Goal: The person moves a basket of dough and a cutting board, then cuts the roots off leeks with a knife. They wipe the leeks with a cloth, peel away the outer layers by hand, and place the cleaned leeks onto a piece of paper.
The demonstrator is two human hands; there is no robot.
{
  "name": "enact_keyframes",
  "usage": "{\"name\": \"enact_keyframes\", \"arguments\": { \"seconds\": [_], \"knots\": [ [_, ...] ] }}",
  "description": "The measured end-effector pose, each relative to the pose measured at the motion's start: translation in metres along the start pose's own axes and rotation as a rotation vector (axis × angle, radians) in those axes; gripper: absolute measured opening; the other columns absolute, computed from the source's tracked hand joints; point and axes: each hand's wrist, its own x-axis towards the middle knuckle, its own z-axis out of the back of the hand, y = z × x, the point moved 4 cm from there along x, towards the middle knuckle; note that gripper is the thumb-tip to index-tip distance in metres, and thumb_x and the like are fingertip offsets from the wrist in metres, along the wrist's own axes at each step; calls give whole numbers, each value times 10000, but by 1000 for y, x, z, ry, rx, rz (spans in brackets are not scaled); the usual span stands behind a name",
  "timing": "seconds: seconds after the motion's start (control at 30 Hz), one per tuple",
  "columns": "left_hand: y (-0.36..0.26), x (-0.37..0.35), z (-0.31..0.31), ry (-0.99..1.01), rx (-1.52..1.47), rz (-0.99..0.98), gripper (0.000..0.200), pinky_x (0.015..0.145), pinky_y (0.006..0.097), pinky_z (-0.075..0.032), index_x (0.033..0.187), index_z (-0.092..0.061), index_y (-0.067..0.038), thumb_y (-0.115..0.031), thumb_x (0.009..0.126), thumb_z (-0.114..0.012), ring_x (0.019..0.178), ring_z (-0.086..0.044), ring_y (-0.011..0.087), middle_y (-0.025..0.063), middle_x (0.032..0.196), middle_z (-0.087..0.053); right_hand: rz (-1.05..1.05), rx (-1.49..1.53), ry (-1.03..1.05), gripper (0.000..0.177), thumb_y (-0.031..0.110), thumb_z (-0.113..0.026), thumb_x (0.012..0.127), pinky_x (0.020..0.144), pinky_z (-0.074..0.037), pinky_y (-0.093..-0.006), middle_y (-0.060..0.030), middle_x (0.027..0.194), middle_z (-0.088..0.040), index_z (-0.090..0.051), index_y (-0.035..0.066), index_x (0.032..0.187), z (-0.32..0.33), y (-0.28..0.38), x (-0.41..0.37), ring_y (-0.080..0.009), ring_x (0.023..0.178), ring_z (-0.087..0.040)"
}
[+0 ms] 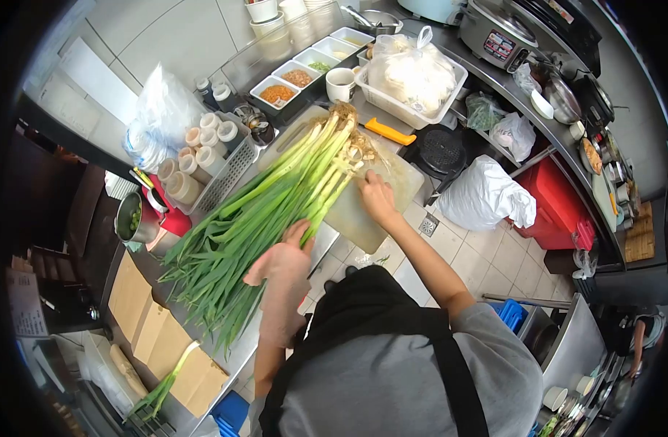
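A big bunch of green onions [275, 189] lies diagonally over a pale cutting board [359, 226] and the counter, roots at the far end and leaves toward me. My left hand [286, 255] is at the near edge of the bunch, its fingers curled over the outer stalks; motion blurs its palm and wrist. Close to the white root ends, my right hand [378, 197] is over the board with fingers drawn together. Whatever lies between those fingertips is hidden. A yellow-handled knife [389, 132] rests past the board's far edge.
Behind the board stand trays of chopped toppings [297, 78], a white mug [340, 85] and a white basket [428, 120] holding a plastic bag. Squeeze bottles [195, 171] fill a rack at left. One green onion [175, 368] lies on cardboard [155, 328] at lower left.
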Motion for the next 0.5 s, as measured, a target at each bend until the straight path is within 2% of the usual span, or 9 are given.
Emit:
{"name": "enact_keyframes", "arguments": {
  "seconds": [0.1, 0.2, 0.3, 0.4, 0.5],
  "knots": [
    [-6, 16, -25, 109, 198, 52, 639, 1000, 381, -321, 1318, -397, -141, -236, 749, -672, 1243, -373, 224, 86, 1335, -399, -36, -75, -71, 152, 67, -524, 744, 724, -486, -451, -121, 931, -534, -600, 33, 871, 7, -12, 12, -275, 919, -565],
    [-14, 20, -30, 61, 197, 124, 527, 956, 407, -353, 1228, -458, -126, -204, 745, -654, 1179, -417, 245, 55, 1206, -483, -6, -46, -76, 144, 76, -526, 757, 741, -482, -446, -106, 926, -549, -607, 51, 872, 12, -18, 21, -274, 929, -565],
    [-21, 21, -31, 36, 319, 63, 400, 884, 422, -405, 1131, -493, -161, -192, 759, -637, 1075, -492, 246, 42, 1101, -523, 25, -28, -26, 163, 77, -544, 762, 766, -471, -444, -84, 905, -562, -625, 79, 903, 7, -22, 31, -275, 937, -561],
    [-31, 19, -20, 13, 280, 154, 324, 824, 415, -446, 1084, -499, -214, -190, 782, -614, 995, -549, 250, 43, 1053, -541, 53, -16, -37, 160, 79, -557, 752, 755, -468, -437, -72, 893, -570, -639, 90, 889, 3, -32, 37, -265, 929, -560],
    [-62, 15, 15, 331, 331, 289, 471, 830, 373, -464, 1165, -459, -235, -131, 736, -622, 1059, -507, 221, 54, 1090, -493, 104, 23, -26, 163, 82, -574, 740, 744, -463, -431, -68, 909, -576, -650, 100, 883, 11, -36, 46, -266, 912, -557]
  ]
}}
